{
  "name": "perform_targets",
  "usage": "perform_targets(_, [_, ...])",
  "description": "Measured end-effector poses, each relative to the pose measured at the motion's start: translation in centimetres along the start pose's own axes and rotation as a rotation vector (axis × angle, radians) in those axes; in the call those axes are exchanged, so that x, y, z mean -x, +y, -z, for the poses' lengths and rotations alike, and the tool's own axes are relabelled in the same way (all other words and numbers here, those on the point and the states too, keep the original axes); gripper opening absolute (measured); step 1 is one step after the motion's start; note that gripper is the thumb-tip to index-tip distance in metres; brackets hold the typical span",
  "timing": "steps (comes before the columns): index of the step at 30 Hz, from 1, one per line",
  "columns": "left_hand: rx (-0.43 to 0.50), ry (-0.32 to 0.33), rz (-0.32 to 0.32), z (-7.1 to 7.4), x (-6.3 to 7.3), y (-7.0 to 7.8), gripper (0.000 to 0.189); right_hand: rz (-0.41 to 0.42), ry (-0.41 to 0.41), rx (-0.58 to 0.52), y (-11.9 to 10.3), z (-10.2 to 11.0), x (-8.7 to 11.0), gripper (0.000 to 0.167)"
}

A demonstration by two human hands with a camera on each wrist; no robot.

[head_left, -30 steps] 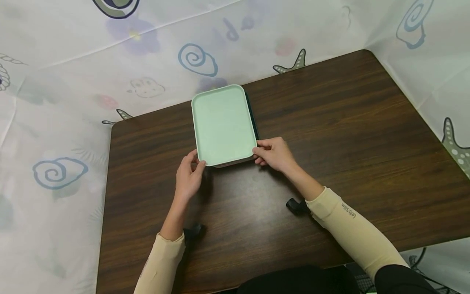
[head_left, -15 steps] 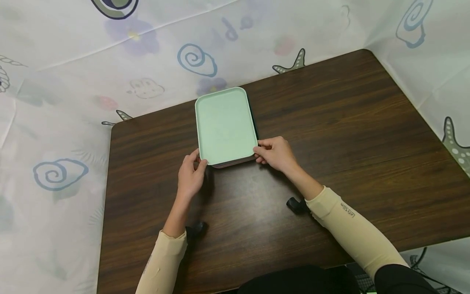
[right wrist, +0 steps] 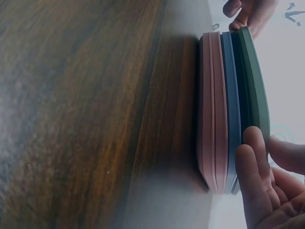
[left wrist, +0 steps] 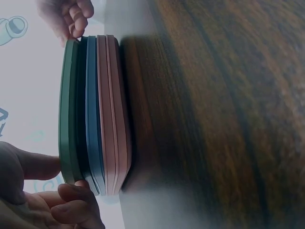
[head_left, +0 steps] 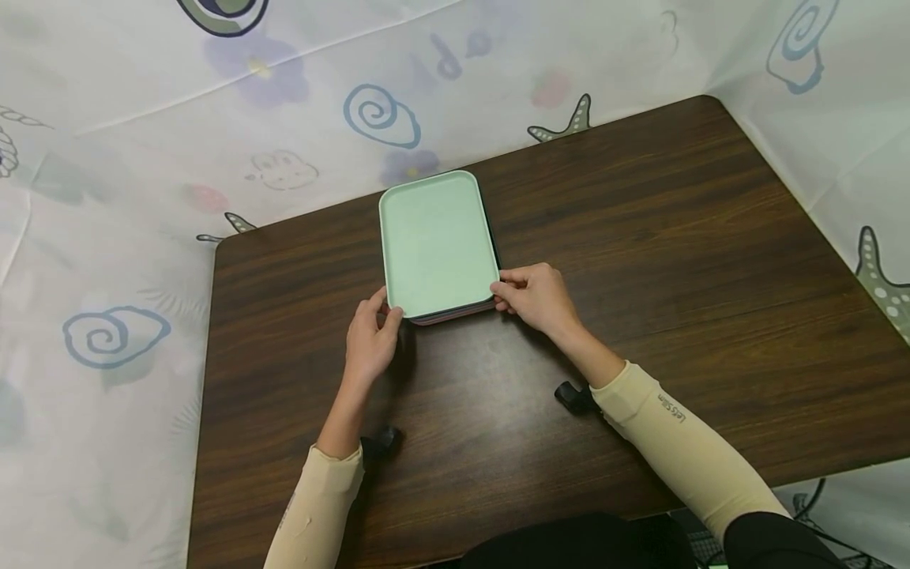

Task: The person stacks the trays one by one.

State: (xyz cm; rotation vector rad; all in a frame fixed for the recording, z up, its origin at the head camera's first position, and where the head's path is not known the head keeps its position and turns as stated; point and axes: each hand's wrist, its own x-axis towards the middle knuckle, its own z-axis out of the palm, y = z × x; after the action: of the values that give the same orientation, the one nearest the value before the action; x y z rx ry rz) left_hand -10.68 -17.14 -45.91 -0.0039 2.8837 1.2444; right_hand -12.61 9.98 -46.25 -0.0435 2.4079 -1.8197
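A light green rectangular tray (head_left: pixel 439 245) lies uppermost on a stack of trays near the table's back edge. My left hand (head_left: pixel 371 336) pinches its near left corner, and my right hand (head_left: pixel 536 296) pinches the near right one. Each thumb is on the top side, with fingers under the rim. Below the green tray, the left wrist view shows a dark layer (left wrist: pixel 81 105), a blue tray (left wrist: pixel 91 114) and pink trays (left wrist: pixel 113 114) at the bottom. From the right, the same pink trays (right wrist: pixel 213 114) and blue tray (right wrist: pixel 231 105) appear, roughly aligned.
The stack stands on a dark wood-grain table (head_left: pixel 675 261). A patterned white cloth (head_left: pixel 298 103) rises close behind it. Black wrist-mounted devices (head_left: pixel 572 397) hang under both forearms, near the tabletop.
The green tray has shifted slightly right, and its far edge has come a little nearer. It now covers more of the stack's right side. Both hands keep their grip; the left moved slightly right.
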Motion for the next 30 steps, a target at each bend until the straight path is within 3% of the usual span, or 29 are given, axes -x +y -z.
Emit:
perform_targets(9, [-0.038, -0.005, -0.011, -0.30, -0.08, 0.08, 0.047, 0.035, 0.050, 0.063, 0.25, 0.03, 0.04, 0.028])
perform_targets(18, [-0.066, -0.026, -0.002, -0.32, -0.05, 0.25, 0.050, 0.026, 0.075, 0.053, 0.59, -0.02, -0.04, 0.029])
perform_targets(30, [-0.047, -0.084, 0.002, -0.41, -0.06, -0.24, 0.054, 0.028, 0.080, 0.081, 0.80, 0.02, -0.07, 0.033])
